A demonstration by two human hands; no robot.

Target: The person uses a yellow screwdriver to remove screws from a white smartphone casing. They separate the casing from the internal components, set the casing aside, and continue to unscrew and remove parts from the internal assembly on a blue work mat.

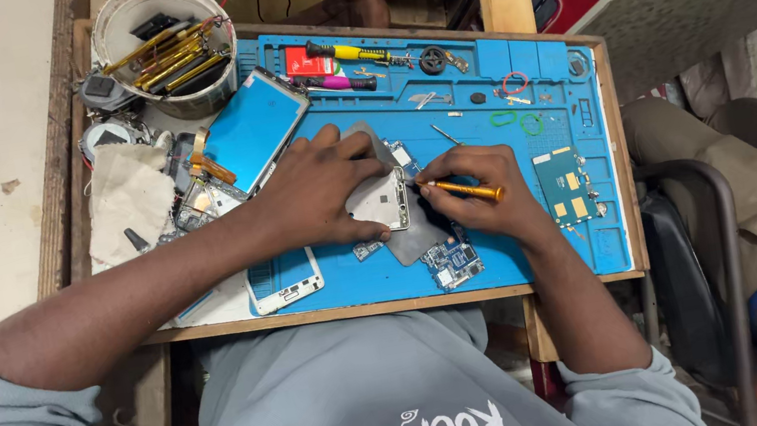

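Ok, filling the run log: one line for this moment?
left hand: steadies white phone frame | right hand: orange-handled screwdriver on it | blue work mat

Bright even light, sharp, soft shadows.
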